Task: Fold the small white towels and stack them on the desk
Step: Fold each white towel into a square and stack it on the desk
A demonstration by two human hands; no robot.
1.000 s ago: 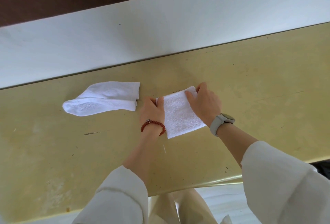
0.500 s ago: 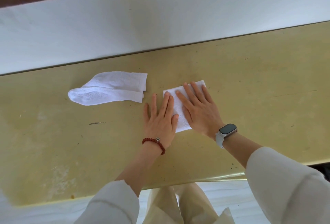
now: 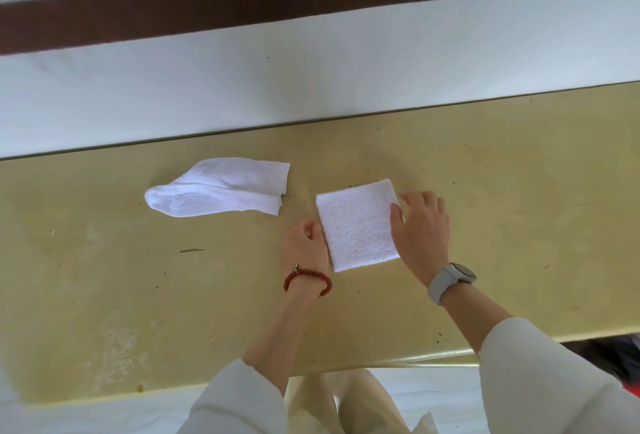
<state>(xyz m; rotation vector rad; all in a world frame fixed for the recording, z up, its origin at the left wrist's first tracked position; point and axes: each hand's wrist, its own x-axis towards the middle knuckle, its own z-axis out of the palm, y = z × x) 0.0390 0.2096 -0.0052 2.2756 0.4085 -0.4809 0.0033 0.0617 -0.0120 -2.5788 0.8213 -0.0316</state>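
A big yellow counter (image 3: 519, 225) is sitting against a white wall (image 3: 311, 87) with a brown stripe. Two white towels are lying on it.

The bigger one is a loosely folded towel (image 3: 221, 189), lying well to the left, still a bit floppy and rounded at one end.

The smaller one is a neat square towel (image 3: 358, 224), lying flat in the middle of the counter, between the two hands.

The right hand (image 3: 420, 229) is touching the right edge of the square towel; its thumb is lying on the cloth and its fingers are curling down by the edge. I cannot tell if it is really pinching the cloth. The left hand (image 3: 304, 246) is sitting just beside the left edge with its fingers curled under, and I cannot tell if it is holding anything.

I think the person is tidying the edges. To do it well, both hands should be pushing the sides gently so the corners line up, then pressing flat.
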